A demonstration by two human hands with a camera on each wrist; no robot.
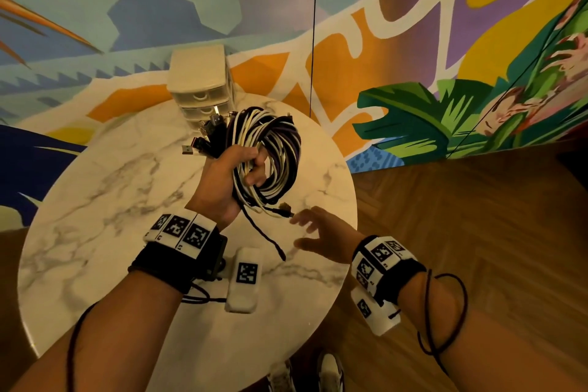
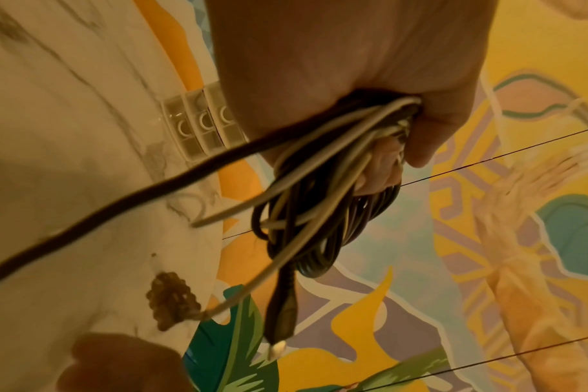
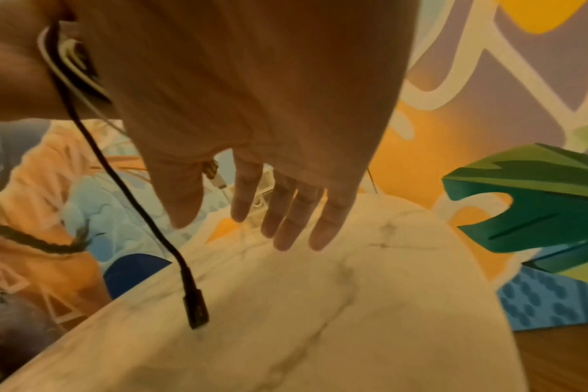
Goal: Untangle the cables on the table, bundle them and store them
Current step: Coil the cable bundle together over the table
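Observation:
My left hand (image 1: 237,173) grips a thick coil of black, white and purple cables (image 1: 273,149) above the round marble table (image 1: 105,200). Several plugs (image 1: 203,137) stick out at the coil's upper left. A loose black cable end (image 1: 270,239) hangs down from the coil, and a short end with a brown tie (image 1: 284,208) points right. In the left wrist view the fingers (image 2: 383,169) curl round the cable coil (image 2: 323,212). My right hand (image 1: 313,234) hovers open just right of those loose ends, its fingers (image 3: 286,212) spread, and holds nothing. The hanging black plug (image 3: 194,310) dangles beside it.
A small cream drawer unit (image 1: 203,86) stands at the table's far edge against the painted wall. A white tagged block (image 1: 243,283) lies on the table near my left wrist. Wooden floor (image 1: 477,248) lies to the right of the table.

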